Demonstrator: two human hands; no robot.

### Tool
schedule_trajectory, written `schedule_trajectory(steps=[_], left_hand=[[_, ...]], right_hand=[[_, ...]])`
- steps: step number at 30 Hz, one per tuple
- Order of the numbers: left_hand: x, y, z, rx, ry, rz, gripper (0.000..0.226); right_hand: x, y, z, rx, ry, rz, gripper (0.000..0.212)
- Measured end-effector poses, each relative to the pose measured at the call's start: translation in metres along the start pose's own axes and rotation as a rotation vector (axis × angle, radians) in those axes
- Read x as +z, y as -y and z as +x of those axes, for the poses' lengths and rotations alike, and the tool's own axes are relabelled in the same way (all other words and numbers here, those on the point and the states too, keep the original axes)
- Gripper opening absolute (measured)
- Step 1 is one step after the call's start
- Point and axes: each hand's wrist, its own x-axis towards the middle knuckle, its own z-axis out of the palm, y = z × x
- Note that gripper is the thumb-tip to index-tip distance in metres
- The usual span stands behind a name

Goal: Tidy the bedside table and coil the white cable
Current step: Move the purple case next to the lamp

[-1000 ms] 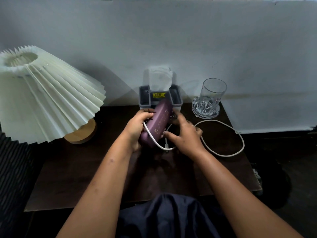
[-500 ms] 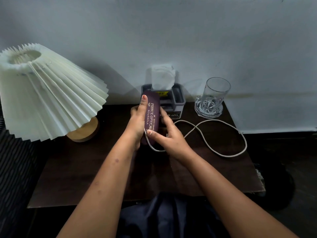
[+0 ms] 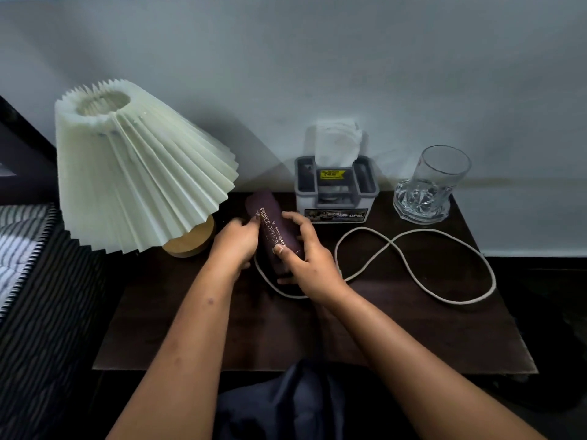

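Purple case [image 3: 272, 222], clasped by left hand [image 3: 236, 246] and right hand [image 3: 309, 258] — white cable [image 3: 393, 246] looped just beside

- Lampshade [image 3: 143, 173]: pleated, paper-like, matt cream.
- Lamp base [image 3: 189, 246]: pale wood, smooth.
- Counter [image 3: 413, 338]: dark wood grain, low sheen.
- Spectacle case [image 3: 273, 223]: maroon, matt, fine-textured, with gold printed lettering.
- Cable [image 3: 393, 246]: white, matt, cord-like.
- Tissue box [image 3: 336, 198]: grey plastic, smooth, with a glossy front label.
- Tissue [image 3: 336, 144]: soft white paper, crumpled.
- Glass [image 3: 425, 188]: clear, glossy, with a cut-pattern base.
- Bedding [image 3: 22, 246]: striped cloth, ribbed.
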Motion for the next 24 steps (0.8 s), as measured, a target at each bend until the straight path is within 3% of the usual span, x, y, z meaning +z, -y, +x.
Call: schedule_trajectory(steps=[3,6,13,20,24], left_hand=[[-0.006,0.007,0.003,0.005,-0.03,0.208,0.046],[-0.01,0.006,0.003,0.023,-0.02,0.231,0.039],[-0.017,0.012,0.011,0.025,-0.035,0.189,0.036],[-0.018,0.008,0.012,0.007,-0.071,0.213,0.039],[-0.02,0.011,0.011,0.041,-0.069,0.23,0.044]], right_hand=[[0.014,0.002,0.007,0.088,0.003,0.11,0.034],[0.028,0.004,0.019,0.175,0.01,0.276,0.027],[0.049,0.009,0.046,0.243,0.102,0.484,0.043],[0.054,0.003,0.045,0.164,0.144,0.173,0.065],[0.05,0.005,0.044,0.107,0.139,-0.181,0.074]])
